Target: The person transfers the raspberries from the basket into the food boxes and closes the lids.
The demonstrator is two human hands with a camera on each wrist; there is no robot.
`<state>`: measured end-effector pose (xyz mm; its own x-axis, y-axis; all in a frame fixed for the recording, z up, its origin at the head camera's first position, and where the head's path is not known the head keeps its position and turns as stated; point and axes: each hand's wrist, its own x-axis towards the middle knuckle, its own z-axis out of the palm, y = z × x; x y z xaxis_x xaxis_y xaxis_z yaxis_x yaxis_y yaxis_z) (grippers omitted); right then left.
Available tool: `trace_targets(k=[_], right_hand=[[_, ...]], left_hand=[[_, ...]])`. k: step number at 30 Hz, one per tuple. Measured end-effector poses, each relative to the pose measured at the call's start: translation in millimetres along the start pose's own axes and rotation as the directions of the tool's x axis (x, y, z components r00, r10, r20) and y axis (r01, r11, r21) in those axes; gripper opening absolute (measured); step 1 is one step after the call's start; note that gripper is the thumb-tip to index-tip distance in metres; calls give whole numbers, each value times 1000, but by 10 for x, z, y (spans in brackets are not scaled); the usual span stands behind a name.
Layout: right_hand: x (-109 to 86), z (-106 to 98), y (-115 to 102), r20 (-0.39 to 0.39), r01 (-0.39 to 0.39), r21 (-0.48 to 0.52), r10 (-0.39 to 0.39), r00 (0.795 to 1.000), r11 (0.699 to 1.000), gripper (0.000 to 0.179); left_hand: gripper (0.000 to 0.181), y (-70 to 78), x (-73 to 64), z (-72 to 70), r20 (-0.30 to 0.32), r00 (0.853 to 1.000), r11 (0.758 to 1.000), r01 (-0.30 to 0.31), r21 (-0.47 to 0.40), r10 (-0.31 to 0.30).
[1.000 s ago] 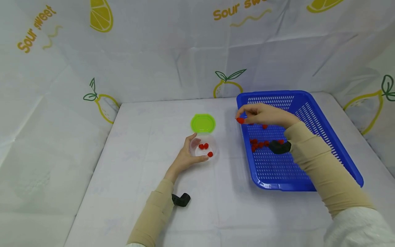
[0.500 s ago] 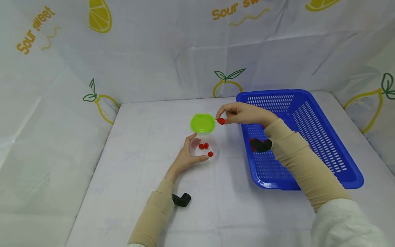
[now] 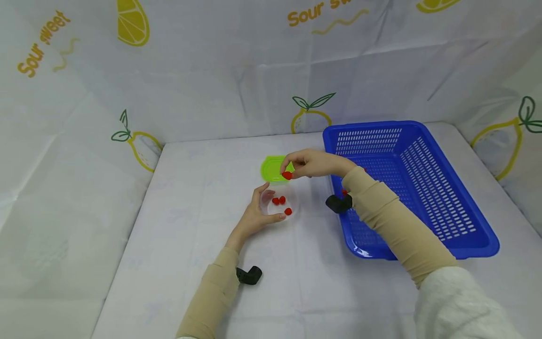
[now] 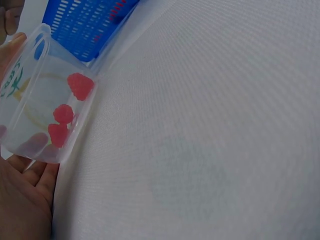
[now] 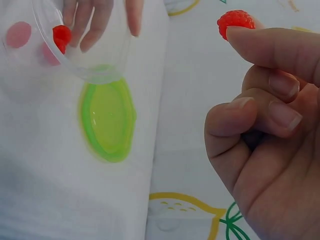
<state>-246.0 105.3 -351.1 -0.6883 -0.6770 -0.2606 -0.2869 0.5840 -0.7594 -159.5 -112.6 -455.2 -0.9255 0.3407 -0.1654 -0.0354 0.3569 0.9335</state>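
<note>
Red raspberry (image 3: 287, 175) pinched between fingers (image 3: 295, 173) of right hand (image 3: 317, 163), near green lid (image 3: 270, 165); left hand (image 3: 252, 217) gripping clear cup (image 3: 294, 201), three raspberries (image 3: 282, 200) inside; blue basket (image 3: 398, 175) rightward.

The head camera looks forward and down from above, farthest off, taking in the white cloth-covered worktop (image 3: 317, 282) and the white lemon-printed cloth backdrop (image 3: 203, 89). The left wrist camera sits low and close beside the round clear plastic tub (image 4: 40, 95), its picture steeply tilted, with the blue perforated plastic basket (image 4: 82, 30) beyond. The right wrist camera looks closely past the right hand (image 5: 270, 120) toward the tub and bright green plastic lid (image 5: 107, 120). All three share the tub; head and left wrist share the basket, head and right wrist the lid.
</note>
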Motion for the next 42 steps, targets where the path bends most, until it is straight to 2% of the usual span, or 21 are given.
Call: trace_targets(k=[9, 16, 20, 30, 42], right_hand=[[201, 143, 70, 66, -14, -43, 17, 998, 999, 27], [277, 204, 135, 107, -74, -63, 80, 991, 995, 27], [310, 242, 185, 130, -95, -93, 106, 986, 991, 28], [382, 349, 240, 171, -109, -151, 135, 976, 982, 27], [390, 370, 238, 190, -170, -208, 210, 959, 963, 27]], left_hand=[[93, 2, -7, -8, 1, 1000, 1000, -6, 13, 6], [96, -269, 144, 25, -27, 1000, 999, 6, 34, -5], [96, -346, 179, 31, -43, 999, 999, -16, 31, 17], [96, -370, 178, 33, -49, 998, 999, -50, -3, 50], [93, -343, 163, 25, -29, 998, 997, -64, -31, 63]])
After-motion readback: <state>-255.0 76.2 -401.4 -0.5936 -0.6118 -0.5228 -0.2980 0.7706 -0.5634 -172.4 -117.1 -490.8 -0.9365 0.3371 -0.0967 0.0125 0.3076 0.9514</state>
